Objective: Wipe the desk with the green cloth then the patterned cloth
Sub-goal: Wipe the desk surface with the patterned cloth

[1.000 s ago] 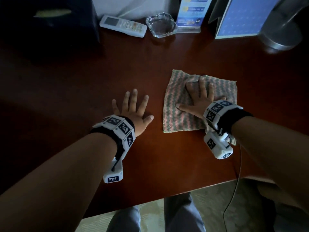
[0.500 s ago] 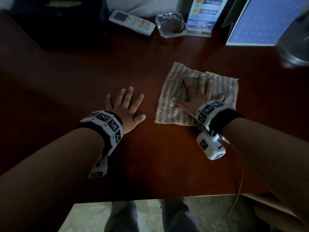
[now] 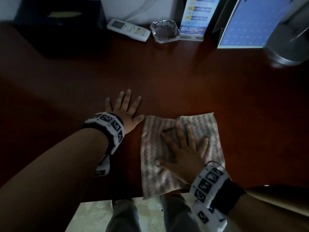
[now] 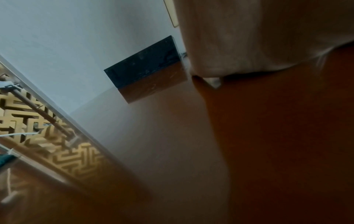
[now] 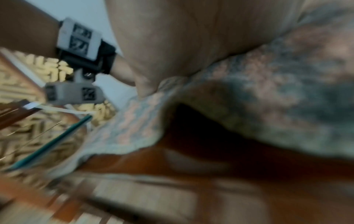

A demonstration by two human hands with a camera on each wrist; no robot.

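The patterned cloth (image 3: pixel 155 153), striped pink and grey-green, lies flat near the front edge of the dark red wooden desk (image 3: pixel 184 84), one corner over the edge. My right hand (image 3: pixel 182 148) presses on it with straight, spread fingers. My left hand (image 3: pixel 124 108) rests flat on the bare desk just left of the cloth, thumb beside its far left corner. The right wrist view shows my palm (image 5: pixel 191 37) on the blurred cloth (image 5: pixel 277 75). In the left wrist view the left palm (image 4: pixel 258 34) lies on the wood. No green cloth is in view.
Along the back edge stand a black box (image 3: pixel 58 25), a white remote (image 3: pixel 128 30), a glass ashtray (image 3: pixel 164 31), a blue sign holder (image 3: pixel 194 17), a blue calendar (image 3: pixel 250 22) and a metal vessel (image 3: pixel 289 39). The floor and my legs show below the front edge.
My right hand has slid the patterned cloth toward the desk's front edge and slightly left, so it now reaches the edge. The left hand stays flat on the desk.
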